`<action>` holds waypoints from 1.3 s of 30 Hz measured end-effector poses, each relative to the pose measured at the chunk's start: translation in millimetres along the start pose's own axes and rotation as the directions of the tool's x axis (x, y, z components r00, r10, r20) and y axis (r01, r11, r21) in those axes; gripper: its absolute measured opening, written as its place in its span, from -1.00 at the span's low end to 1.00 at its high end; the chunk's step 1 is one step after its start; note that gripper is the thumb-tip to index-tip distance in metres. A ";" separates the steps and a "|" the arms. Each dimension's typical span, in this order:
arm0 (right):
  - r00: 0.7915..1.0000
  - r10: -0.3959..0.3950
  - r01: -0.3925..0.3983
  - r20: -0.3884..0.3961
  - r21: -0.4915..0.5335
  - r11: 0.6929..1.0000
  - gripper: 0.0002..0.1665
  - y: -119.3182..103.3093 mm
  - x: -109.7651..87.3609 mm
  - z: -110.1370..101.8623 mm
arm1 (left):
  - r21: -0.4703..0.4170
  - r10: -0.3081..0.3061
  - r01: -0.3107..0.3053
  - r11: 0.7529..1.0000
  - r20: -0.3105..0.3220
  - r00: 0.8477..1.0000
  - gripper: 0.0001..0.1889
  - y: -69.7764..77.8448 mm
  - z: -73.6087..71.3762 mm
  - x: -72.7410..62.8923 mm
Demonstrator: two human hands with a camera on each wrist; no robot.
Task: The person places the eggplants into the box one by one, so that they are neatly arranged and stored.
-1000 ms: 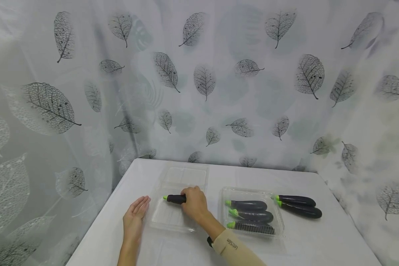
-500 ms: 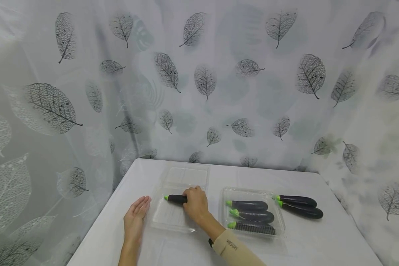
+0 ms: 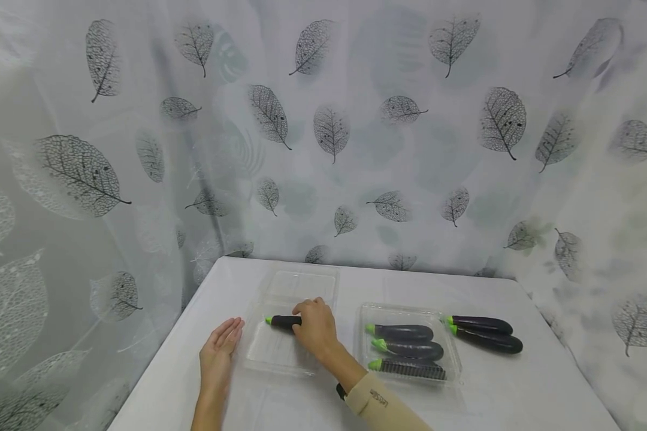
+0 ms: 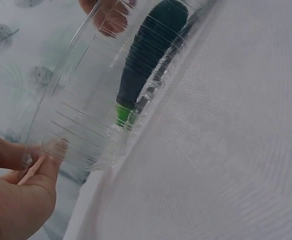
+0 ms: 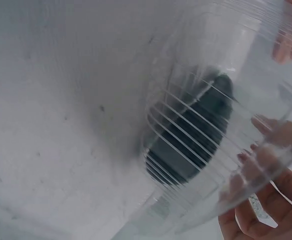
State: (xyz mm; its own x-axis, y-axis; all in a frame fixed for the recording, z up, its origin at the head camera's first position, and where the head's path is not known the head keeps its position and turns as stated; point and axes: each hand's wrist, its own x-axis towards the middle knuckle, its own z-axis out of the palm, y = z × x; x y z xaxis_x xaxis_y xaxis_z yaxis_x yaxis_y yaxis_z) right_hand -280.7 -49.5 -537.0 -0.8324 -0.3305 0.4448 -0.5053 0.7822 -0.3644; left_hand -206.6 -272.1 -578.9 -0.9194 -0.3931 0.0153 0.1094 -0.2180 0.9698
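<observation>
A dark purple eggplant (image 3: 283,322) with a green stem lies in an open clear plastic clamshell box (image 3: 272,353), stem to the left. My right hand (image 3: 316,330) is over its thick end, hiding that end in the head view. In the right wrist view, loosely bent fingers (image 5: 273,165) stand apart from the eggplant (image 5: 198,135). My left hand (image 3: 218,353) is at the box's left side with fingers stretched. In the left wrist view, its thumb and fingers (image 4: 51,160) touch the box's rim.
A second clear box (image 3: 455,374) to the right contains three eggplants (image 3: 410,350). Two more eggplants (image 3: 485,335) lie beside it on the white table (image 3: 550,389). The first box's lid (image 3: 302,284) lies flat behind it. A leaf-print curtain (image 3: 356,149) hangs at the back.
My right hand has lifted slightly off the eggplant, its fingers a little higher than before. The eggplant, both boxes and my left hand have stayed in place.
</observation>
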 end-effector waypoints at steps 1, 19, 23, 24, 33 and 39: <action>1.000 -0.004 0.004 0.000 -0.001 1.000 -0.74 -0.6 0.0 -2.5 | 0.005 -0.001 0.001 1.000 -0.003 1.000 -0.57 -0.1 0.0 -0.1; 0.996 0.038 -0.032 -0.075 0.076 0.997 -0.75 3.2 -11.8 -47.6 | 0.034 -0.006 0.007 0.999 -0.009 1.000 -0.56 0.4 0.3 1.2; 0.994 0.044 -0.035 -0.098 0.084 0.996 -0.74 4.8 -15.2 -57.3 | 0.029 -0.005 0.005 1.000 -0.009 1.000 -0.57 0.3 1.0 0.7; 0.993 0.044 -0.035 -0.106 0.088 0.995 -0.75 5.2 -16.0 -59.9 | 0.023 -0.007 0.007 1.000 -0.012 1.000 -0.57 0.2 1.0 0.6; 0.982 0.071 -0.043 -0.173 0.163 0.986 -0.74 6.3 -25.1 -88.5 | 0.030 -0.016 0.017 0.999 -0.012 1.000 -0.55 0.8 1.6 0.8; 0.975 0.078 -0.046 -0.210 0.154 0.987 -0.69 12.9 -32.9 -101.8 | 0.035 -0.016 0.016 0.999 -0.015 1.000 -0.56 1.3 2.2 -0.1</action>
State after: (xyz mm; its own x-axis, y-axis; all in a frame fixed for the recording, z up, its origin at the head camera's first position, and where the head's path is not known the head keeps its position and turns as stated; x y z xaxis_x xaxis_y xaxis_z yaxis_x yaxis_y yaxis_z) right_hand -236.6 25.2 -473.1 -0.8031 -0.1501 0.5767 -0.4954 0.7059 -0.5062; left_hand -207.1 -270.4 -577.1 -0.9154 -0.4026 -0.0035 0.0811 -0.1930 0.9779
